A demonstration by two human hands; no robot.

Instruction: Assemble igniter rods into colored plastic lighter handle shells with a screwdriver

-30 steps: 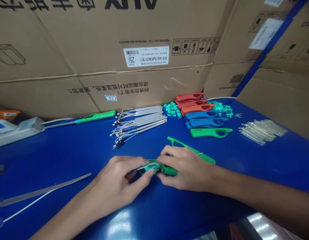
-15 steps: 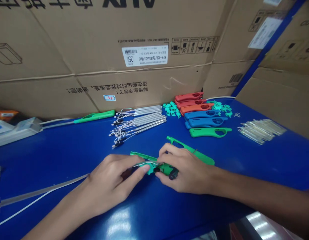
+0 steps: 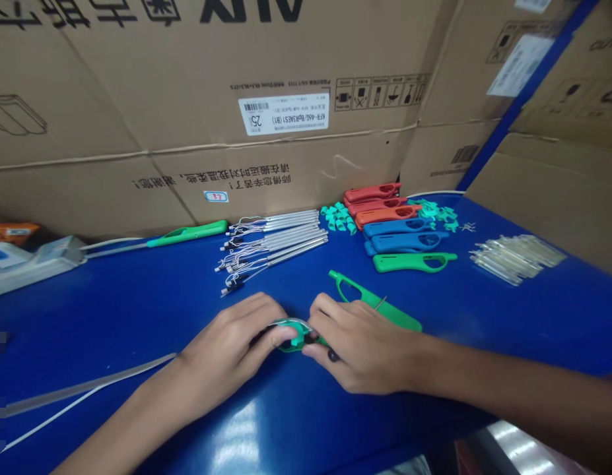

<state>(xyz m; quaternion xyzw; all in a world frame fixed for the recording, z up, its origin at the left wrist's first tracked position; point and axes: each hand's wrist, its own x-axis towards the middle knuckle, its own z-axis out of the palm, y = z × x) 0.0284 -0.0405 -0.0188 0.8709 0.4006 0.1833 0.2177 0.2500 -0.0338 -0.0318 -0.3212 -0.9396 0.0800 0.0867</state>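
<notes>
Near the middle of the blue table, my left hand [image 3: 241,340] pinches the left part of a green lighter shell [image 3: 287,348], its thumb on a teal piece [image 3: 300,331] in it. A thin wire curves over the top of that piece. My right hand [image 3: 358,343] is closed round the shell's other end, where a small dark round part [image 3: 333,355] shows below the fingers. Most of the shell is hidden by the fingers. A green shell half [image 3: 395,310] lies just behind my right hand.
Metal tubes with wires [image 3: 296,239], teal caps [image 3: 338,218], red casings [image 3: 372,192], blue casings [image 3: 409,241], a green casing [image 3: 409,262] and clear tubes [image 3: 516,257] lie behind. Cardboard [image 3: 187,119] walls the back; a power strip [image 3: 38,264] sits left.
The held shell has turned and its long green end no longer sticks out behind my left fingers. My left fingers have curled further round it, and both hands stay close together.
</notes>
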